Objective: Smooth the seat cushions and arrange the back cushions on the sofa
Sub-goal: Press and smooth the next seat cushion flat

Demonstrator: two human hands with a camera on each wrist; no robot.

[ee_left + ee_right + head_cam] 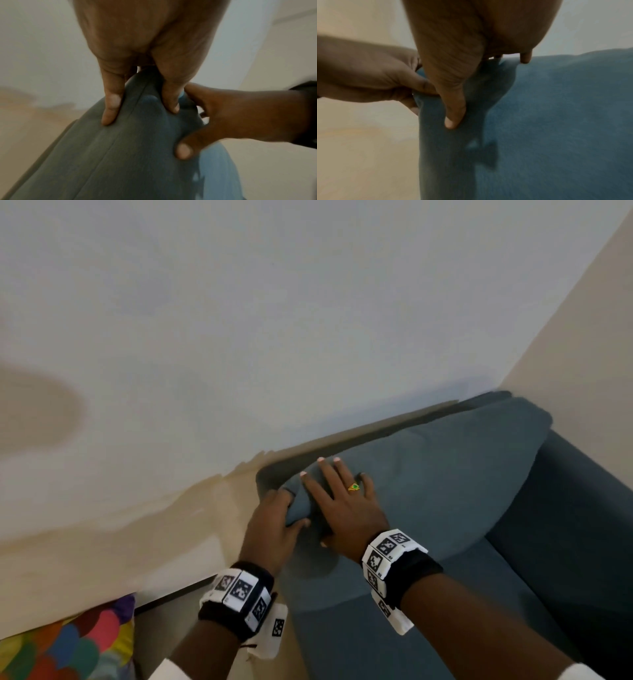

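Observation:
A blue-grey back cushion (445,474) (128,155) (556,121) leans against the wall at the sofa's right end. My left hand (291,508) (142,106) grips its upper left corner, with fingers behind and the thumb in front. My right hand (329,501) (488,88), which wears a ring, lies over the same corner just to the right. Its fingers reach over the top edge and its thumb digs into the front face. The two hands touch. The seat cushion (376,628) lies below them.
The pale wall (308,302) stands right behind the cushion. The sofa's dark armrest (582,525) closes off the right side. A many-coloured patterned cushion (68,645) sits at the lower left, beyond the sofa's back edge.

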